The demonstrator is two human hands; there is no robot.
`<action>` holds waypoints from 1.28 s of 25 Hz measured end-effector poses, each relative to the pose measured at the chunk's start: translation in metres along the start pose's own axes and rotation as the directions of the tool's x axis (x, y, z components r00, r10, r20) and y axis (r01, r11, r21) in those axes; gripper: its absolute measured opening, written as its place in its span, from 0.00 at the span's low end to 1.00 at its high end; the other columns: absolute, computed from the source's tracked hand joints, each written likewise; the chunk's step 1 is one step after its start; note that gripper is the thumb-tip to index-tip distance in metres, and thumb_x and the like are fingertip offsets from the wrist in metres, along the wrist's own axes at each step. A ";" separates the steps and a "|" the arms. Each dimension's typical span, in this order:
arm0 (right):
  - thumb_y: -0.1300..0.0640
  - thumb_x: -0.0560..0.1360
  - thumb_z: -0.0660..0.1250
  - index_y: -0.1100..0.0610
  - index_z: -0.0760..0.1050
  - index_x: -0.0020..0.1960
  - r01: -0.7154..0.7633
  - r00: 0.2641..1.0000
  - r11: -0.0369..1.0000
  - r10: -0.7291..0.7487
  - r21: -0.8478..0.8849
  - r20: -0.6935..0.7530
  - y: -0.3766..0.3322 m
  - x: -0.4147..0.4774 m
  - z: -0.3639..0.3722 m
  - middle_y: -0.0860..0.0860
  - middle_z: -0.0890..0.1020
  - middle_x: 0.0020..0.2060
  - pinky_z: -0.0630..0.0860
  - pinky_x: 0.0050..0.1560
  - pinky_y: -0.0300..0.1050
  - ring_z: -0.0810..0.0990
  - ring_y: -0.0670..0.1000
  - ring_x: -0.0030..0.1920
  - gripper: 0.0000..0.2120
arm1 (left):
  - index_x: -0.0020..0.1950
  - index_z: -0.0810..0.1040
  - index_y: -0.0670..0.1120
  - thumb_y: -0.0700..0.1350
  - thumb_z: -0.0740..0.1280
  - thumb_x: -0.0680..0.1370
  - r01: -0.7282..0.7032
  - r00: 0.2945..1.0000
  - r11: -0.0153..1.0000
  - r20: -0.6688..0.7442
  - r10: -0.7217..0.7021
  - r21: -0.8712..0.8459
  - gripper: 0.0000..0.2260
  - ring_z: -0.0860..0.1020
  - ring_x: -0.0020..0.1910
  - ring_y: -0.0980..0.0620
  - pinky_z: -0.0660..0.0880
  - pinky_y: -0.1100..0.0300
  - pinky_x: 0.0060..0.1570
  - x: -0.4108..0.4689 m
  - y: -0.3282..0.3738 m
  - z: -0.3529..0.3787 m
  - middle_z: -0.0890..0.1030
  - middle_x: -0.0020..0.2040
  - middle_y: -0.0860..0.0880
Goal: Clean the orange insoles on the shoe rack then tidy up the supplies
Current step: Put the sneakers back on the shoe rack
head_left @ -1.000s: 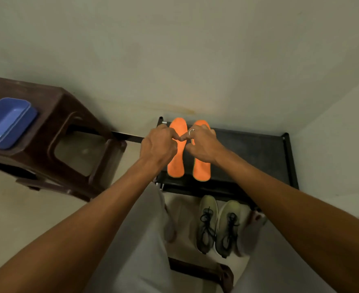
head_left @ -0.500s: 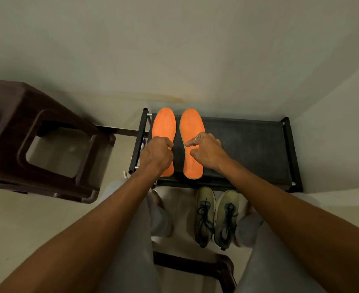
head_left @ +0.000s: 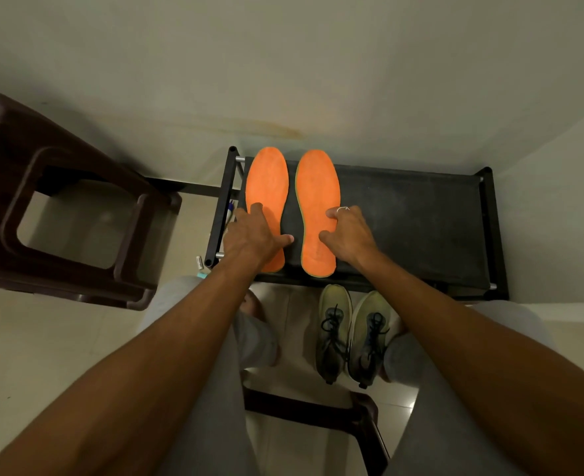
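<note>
On the top shelf of the black shoe rack [head_left: 421, 218], in the middle of the frame, the left insole [head_left: 266, 187] and the right insole [head_left: 318, 197], both orange, are laid flat side by side, toes pointed toward the wall [head_left: 283, 63]. The left insole is placed at the rack's left end. The right insole is set just beside it, with a narrow strip of dark shelf left between them. A thin green rim is shown along the right insole's edge.

The left hand [head_left: 253, 235] is laid palm down on the lower half of the left insole. Its fingers are spread wide and fairly straight, and the thumb is stretched toward the gap between the insoles; nothing is gripped by it. The right hand [head_left: 347, 233] is set at the right edge of the right insole, with the thumb laid on the orange surface and the fingers bent at the knuckles. Whether that edge is pinched or merely touched cannot be told. A ring [head_left: 344, 209] is worn on one finger of that hand.

A dark brown plastic stool [head_left: 70, 207] is seen at the left of the frame on the pale floor [head_left: 43, 338], apart from the rack. A pair of olive sneakers [head_left: 352, 334] with black laces is placed on the floor just below the rack's front edge, right of centre. Grey trousers [head_left: 225, 424] are visible beneath both forearms.
</note>
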State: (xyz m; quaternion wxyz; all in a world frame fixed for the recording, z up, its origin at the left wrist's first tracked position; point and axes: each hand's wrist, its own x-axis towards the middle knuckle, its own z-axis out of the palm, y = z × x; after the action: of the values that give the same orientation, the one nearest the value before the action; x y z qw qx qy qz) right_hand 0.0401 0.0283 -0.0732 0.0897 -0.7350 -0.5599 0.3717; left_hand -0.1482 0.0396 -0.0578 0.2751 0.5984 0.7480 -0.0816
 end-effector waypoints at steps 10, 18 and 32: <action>0.59 0.69 0.78 0.57 0.64 0.74 -0.041 0.998 0.995 0.045 0.087 -0.039 -0.001 0.013 0.010 0.57 0.69 0.68 0.75 0.61 0.51 0.74 0.57 0.64 0.38 | 0.73 0.60 0.49 0.54 0.77 0.69 -0.023 0.999 1.000 0.049 0.022 0.019 0.39 0.68 0.67 0.35 0.73 0.40 0.59 0.009 -0.006 0.003 0.63 0.69 0.40; 0.60 0.71 0.77 0.58 0.65 0.74 -0.013 0.999 0.997 0.017 0.082 -0.041 -0.006 0.015 0.016 0.56 0.69 0.68 0.74 0.60 0.48 0.74 0.57 0.63 0.35 | 0.73 0.61 0.44 0.57 0.76 0.70 0.071 0.997 0.997 0.022 -0.070 -0.012 0.39 0.67 0.68 0.35 0.71 0.41 0.62 0.010 -0.007 0.004 0.61 0.71 0.39; 0.60 0.70 0.76 0.57 0.67 0.73 0.014 0.998 0.997 -0.009 0.082 -0.061 -0.009 0.003 0.003 0.56 0.70 0.65 0.75 0.58 0.46 0.75 0.55 0.62 0.34 | 0.72 0.67 0.47 0.57 0.68 0.76 -0.150 0.968 0.965 -0.166 0.187 0.215 0.28 0.67 0.66 0.38 0.74 0.44 0.57 -0.015 0.007 -0.004 0.67 0.68 0.41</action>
State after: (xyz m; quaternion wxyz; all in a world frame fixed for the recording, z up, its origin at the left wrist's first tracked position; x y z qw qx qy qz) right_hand 0.0314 0.0331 -0.0715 0.1390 -0.7384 -0.5454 0.3714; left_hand -0.1414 0.0309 -0.0454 0.1486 0.6897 0.7045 -0.0768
